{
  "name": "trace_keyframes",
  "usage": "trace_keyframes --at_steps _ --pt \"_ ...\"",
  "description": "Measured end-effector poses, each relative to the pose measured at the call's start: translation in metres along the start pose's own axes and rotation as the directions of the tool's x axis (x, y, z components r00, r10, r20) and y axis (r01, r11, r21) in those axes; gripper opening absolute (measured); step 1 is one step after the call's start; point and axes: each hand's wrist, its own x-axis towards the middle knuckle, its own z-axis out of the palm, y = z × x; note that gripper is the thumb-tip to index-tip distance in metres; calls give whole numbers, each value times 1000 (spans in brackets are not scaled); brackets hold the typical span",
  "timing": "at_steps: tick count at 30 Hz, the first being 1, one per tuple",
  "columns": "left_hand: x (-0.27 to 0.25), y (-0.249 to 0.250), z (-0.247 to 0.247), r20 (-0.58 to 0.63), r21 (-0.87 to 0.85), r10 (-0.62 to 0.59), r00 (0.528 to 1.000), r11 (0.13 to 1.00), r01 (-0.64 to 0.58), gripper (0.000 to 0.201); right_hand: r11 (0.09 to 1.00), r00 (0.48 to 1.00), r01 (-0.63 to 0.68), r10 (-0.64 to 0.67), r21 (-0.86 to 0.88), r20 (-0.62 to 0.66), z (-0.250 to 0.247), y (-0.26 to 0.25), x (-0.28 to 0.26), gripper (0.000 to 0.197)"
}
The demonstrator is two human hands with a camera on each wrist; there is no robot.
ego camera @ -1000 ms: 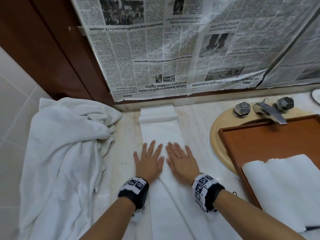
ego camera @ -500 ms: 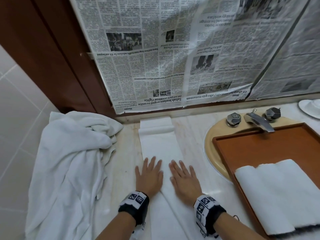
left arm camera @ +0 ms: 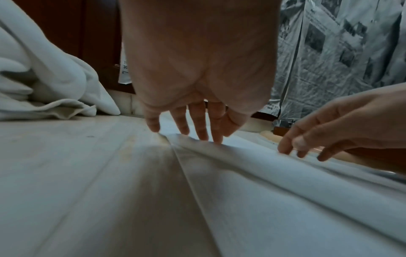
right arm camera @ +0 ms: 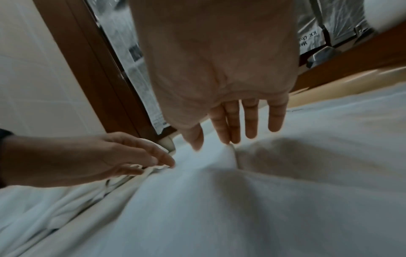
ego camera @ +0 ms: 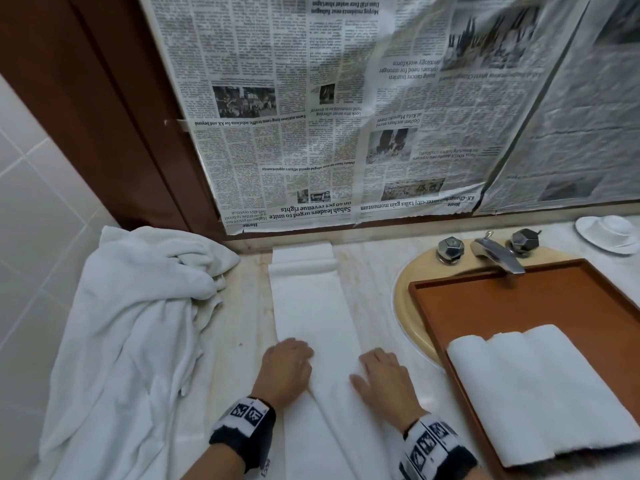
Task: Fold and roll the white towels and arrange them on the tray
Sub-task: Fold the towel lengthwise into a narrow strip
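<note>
A long folded white towel strip (ego camera: pixel 311 306) lies on the marble counter, running from the back wall toward me. Its far end (ego camera: pixel 301 258) is doubled over. My left hand (ego camera: pixel 289 358) arches over the strip's left edge, fingertips (left arm camera: pixel 203 135) touching the cloth. My right hand (ego camera: pixel 377 367) does the same at the right edge, its fingertips (right arm camera: pixel 226 139) meeting a raised fold. Neither hand plainly grips the cloth. The brown tray (ego camera: pixel 519 299) sits over the sink at the right and holds rolled white towels (ego camera: pixel 540 386).
A heap of loose white towels (ego camera: pixel 131 323) covers the counter's left side against the tiled wall. The faucet (ego camera: pixel 498 252) and sink rim (ego camera: pixel 403 299) are behind the tray. A white dish (ego camera: pixel 609 230) stands at the far right. Newspaper (ego camera: pixel 346 116) covers the wall behind.
Both hands slid back toward me along the strip and moved apart to its edges. They went from lying flat with spread fingers to arched on their fingertips.
</note>
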Motion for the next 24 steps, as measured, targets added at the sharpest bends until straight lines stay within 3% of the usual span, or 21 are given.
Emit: trace_keyframes --at_steps 2,6,8,11,14,18,21,24 --pt "-6 3 1 20 4 22 1000 1000 -23 55 1000 996 -28 29 -10 79 3 3 -21 41" --pt "-7 6 1 12 112 12 1000 994 -13 39 997 990 -80 78 7 114 2 8 -45 18" --pt "-6 9 -1 7 154 13 1000 988 -13 31 992 978 -125 125 -7 168 0 9 -50 30" --pt "-7 12 -5 -40 181 17 999 983 -9 28 981 970 -190 179 49 165 -7 5 -57 30" --pt "-12 10 -15 -82 38 -2 997 999 5 24 985 986 -149 141 91 90 -23 -11 -72 30" --pt "-27 -13 -20 -54 -220 19 998 975 -30 29 997 999 9 -12 72 45 -32 -63 -102 23" --pt "-39 -33 -14 -42 -217 -38 998 976 28 19 998 996 53 -50 -39 73 -11 -101 -119 21" --pt "-51 -46 -7 22 -188 -61 998 980 64 25 991 989 16 5 -136 149 20 -127 -131 23"
